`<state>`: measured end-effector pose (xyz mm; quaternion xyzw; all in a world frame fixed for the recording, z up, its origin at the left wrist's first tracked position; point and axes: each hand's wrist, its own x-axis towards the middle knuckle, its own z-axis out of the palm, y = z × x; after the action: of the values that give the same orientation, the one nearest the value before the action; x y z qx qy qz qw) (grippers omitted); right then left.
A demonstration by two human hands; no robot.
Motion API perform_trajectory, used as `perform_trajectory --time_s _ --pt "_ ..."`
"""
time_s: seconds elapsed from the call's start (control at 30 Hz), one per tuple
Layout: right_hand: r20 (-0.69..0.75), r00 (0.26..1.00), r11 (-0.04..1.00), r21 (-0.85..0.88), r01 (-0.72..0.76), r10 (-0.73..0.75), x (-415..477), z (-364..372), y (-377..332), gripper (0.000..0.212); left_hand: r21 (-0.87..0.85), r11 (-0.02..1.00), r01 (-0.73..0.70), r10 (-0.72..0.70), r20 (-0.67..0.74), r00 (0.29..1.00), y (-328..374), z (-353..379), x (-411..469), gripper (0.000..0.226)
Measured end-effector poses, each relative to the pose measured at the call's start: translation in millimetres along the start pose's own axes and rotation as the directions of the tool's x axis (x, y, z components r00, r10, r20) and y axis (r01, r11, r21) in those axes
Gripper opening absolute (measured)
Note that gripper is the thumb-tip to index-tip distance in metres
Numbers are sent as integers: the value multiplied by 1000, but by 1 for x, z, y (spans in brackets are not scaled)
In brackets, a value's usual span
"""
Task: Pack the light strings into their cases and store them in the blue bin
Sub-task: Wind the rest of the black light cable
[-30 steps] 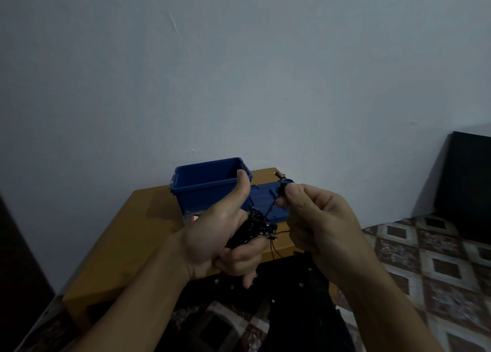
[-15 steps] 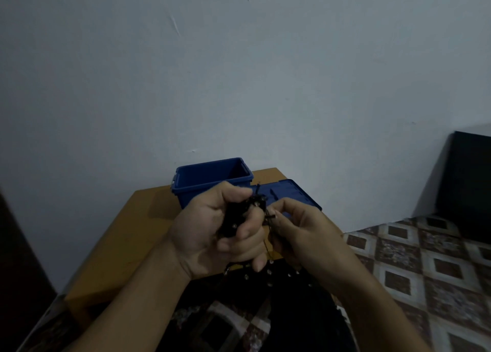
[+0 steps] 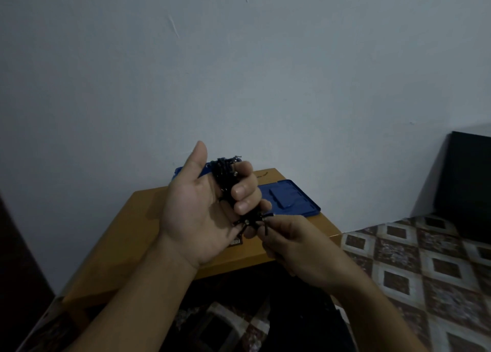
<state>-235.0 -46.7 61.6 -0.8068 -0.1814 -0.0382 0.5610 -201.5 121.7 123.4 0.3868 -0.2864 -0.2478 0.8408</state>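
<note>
Left hand (image 3: pixel 202 213): raised above the far half of the table (image 3: pixel 127 234), palm towards the camera. Its four fingers (image 3: pixel 243 192) are curled inward and pressed side by side around a black bundle of light string (image 3: pixel 224 175). The bundle runs between the curled fingers and the palm. Its top end sticks out above the forefinger, and its lower end comes out below the little finger. The thumb (image 3: pixel 199 156) stands straight up, clear of the bundle.

Right hand (image 3: pixel 295 241): above the near right edge of the table, lower than the left hand. Its fingertips (image 3: pixel 275 225) pinch a loose end (image 3: pixel 261 220) of the same string just below the left little finger. The remaining fingers are folded under; their exact position cannot be told.

Blue bin (image 3: pixel 178 171): at the far edge of the table, mostly hidden behind the left hand, with only part of the rim showing.

Blue lid (image 3: pixel 292 197): flat on the far right corner of the table.

Patterned floor (image 3: pixel 425 258): to the right of the table.
</note>
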Motion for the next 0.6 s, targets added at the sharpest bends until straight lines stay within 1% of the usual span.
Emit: perform_trajectory --time_s 0.1,0.2,0.33,0.43,0.6 --pt "0 999 998 -47 -50 50 1 -1 4 28 -12 999 -50 49 -49 998 3 4 -1 71" --pt "-1 998 998 -7 -62 62 2 0 4 26 -59 995 -81 76 -81 994 5 5 -1 70" --pt "-11 997 997 2 -75 75 1 0 4 16 -55 991 -124 115 -135 984 4 7 -2 72" --pt "-6 999 999 17 -46 46 1 0 4 16 -51 988 -148 138 -158 978 4 9 -2 73" --pt "-21 999 998 -51 39 -40 1 0 0 21 -41 980 -193 181 -195 964 7 12 -2 68"
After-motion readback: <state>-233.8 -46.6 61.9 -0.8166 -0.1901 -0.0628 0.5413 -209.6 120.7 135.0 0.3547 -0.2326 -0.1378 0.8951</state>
